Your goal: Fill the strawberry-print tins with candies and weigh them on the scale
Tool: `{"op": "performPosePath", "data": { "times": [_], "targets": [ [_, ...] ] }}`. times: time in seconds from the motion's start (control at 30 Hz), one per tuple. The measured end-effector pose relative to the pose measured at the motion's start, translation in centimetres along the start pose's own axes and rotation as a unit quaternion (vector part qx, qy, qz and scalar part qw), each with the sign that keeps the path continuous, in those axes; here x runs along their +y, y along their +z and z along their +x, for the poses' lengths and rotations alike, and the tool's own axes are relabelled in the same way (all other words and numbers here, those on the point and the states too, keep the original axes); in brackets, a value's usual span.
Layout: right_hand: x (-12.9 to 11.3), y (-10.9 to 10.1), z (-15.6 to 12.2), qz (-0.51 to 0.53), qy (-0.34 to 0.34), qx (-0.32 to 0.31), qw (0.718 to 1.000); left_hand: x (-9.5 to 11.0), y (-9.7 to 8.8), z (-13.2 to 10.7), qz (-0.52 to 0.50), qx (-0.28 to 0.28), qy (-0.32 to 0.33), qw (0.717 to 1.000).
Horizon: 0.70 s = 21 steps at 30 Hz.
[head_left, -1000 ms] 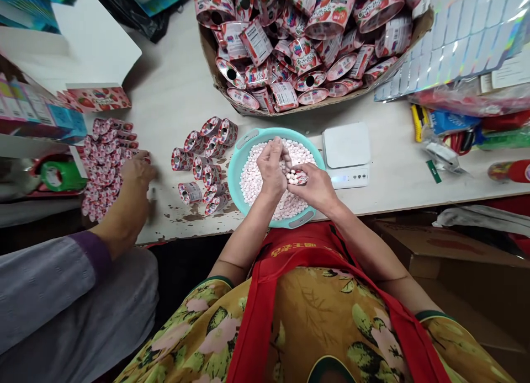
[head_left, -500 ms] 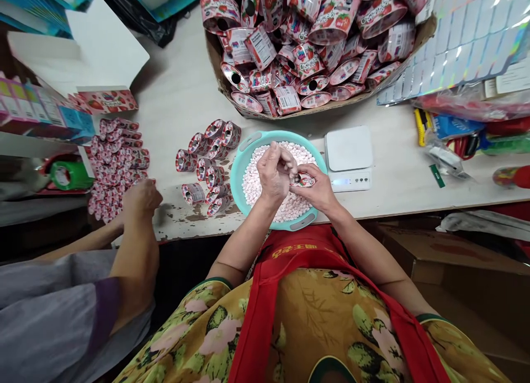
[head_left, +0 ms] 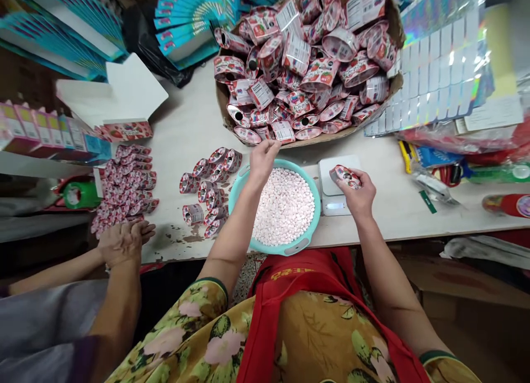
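Observation:
My right hand point(head_left: 361, 195) grips a pink strawberry-printed packet point(head_left: 346, 176) over the white digital scale point(head_left: 327, 168); whether the packet touches the scale's plate is hard to see. My left hand point(head_left: 264, 161) is closed in a pinch above the far rim of the turquoise basin point(head_left: 317, 206), close to the front edge of the cardboard box point(head_left: 304, 142). What its fingertips hold, if anything, cannot be made out. Small pale pink candies point(head_left: 284, 206) fill the basin. Many similar packets point(head_left: 298, 102) are heaped in the box.
Several packets stand in a cluster point(head_left: 214, 198) left of the basin. Farther left lies a pile of packets point(head_left: 128, 179) beside a co-worker's hands point(head_left: 124, 242). Shiny label sheets point(head_left: 434, 68) and a yellow cutter point(head_left: 408, 157) lie at right. An open white carton point(head_left: 118, 96) stands back left.
My hands have parted from over the basin. The right moved right to the scale with the packet; the left moved up toward the box. The co-worker's hands shifted, and my view tilted.

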State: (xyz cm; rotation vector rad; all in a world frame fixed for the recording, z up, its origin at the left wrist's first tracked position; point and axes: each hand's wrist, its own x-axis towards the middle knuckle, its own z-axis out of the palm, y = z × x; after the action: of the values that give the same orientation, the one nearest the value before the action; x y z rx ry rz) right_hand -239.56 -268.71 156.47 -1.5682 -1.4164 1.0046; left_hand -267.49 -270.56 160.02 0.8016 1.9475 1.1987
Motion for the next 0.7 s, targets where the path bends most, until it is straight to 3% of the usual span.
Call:
{"op": "performPosePath", "data": {
  "times": [0.03,0.1,0.17,0.27,0.4,0.5,0.6,0.63,0.7],
  "targets": [
    [0.7,0.0,1.0,-0.021,-0.008,0.000,1.000,0.8,0.5,1.5,0.120,0.008,0.020,0.993],
    [2.0,0.1,2.4,-0.053,-0.016,-0.018,0.998,2.2,1.7,4.2,0.328,0.013,0.014,0.944],
    [2.9,0.2,3.1,-0.067,-0.015,-0.041,0.997,2.9,2.8,6.1,0.429,0.018,-0.026,0.903],
    [3.6,-0.6,3.1,-0.060,-0.016,-0.036,0.997,2.5,3.6,7.7,0.438,0.033,-0.073,0.896],
    [3.2,-3.6,2.5,-0.025,-0.015,0.042,0.999,1.2,2.2,8.2,0.340,0.067,-0.085,0.934],
    [2.0,-5.9,1.9,0.005,-0.016,0.063,0.998,1.2,-0.2,6.0,0.247,0.113,0.005,0.962],
    [0.1,-6.9,1.0,0.056,-0.021,0.047,0.997,2.3,-2.0,1.2,0.119,0.150,0.102,0.976],
    [-0.6,-6.9,0.7,0.080,-0.016,0.027,0.996,2.8,-2.1,-0.8,0.079,0.135,0.129,0.979],
    [-2.2,-6.3,0.3,0.132,0.008,-0.044,0.990,4.0,-1.3,-4.6,0.036,0.046,0.168,0.984]
  ]
}}
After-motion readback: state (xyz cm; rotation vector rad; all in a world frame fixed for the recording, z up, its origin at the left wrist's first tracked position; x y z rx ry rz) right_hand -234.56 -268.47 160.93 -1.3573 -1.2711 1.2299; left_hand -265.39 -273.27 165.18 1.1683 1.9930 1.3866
